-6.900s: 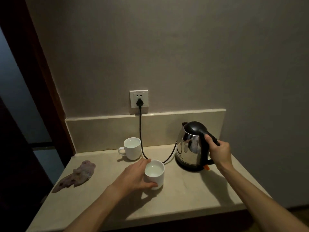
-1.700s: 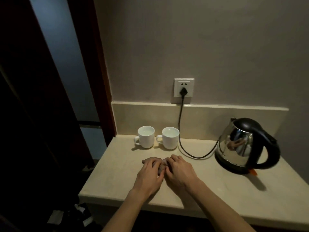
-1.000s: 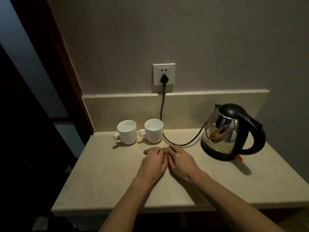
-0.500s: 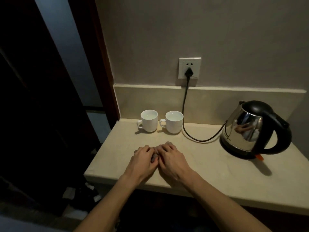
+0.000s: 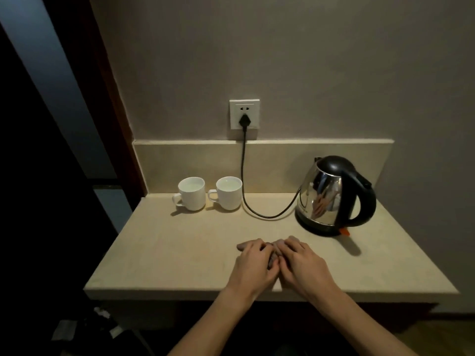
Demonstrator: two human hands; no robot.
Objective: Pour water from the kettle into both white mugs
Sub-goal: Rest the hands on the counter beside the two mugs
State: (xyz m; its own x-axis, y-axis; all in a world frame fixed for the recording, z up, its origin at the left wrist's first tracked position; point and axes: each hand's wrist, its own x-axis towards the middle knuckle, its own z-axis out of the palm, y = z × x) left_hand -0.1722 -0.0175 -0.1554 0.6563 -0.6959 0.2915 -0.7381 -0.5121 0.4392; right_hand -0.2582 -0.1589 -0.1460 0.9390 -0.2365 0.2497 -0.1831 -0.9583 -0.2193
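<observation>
Two white mugs, the left one [image 5: 192, 195] and the right one [image 5: 229, 194], stand side by side at the back of the beige counter [image 5: 180, 253], each with water inside. The steel kettle [image 5: 331, 195] with its black lid and handle sits upright on its base at the right. Nearer the front edge, my left hand [image 5: 253, 263] and my right hand [image 5: 302, 263] lie side by side, fingers curled over a small bunched brown-grey cloth [image 5: 273, 253]. Both hands are well apart from the mugs and the kettle.
A black cord [image 5: 253, 213] runs from the wall socket [image 5: 244, 114] down across the counter to the kettle's base, passing just right of the mugs. A low backsplash [image 5: 270, 165] lines the wall. A dark doorway lies left of the counter.
Since the oldest frame my hands have left the mug and the kettle handle, and both mugs now stand together at the back. Over the last second my hands stay on the cloth; only the view shifts.
</observation>
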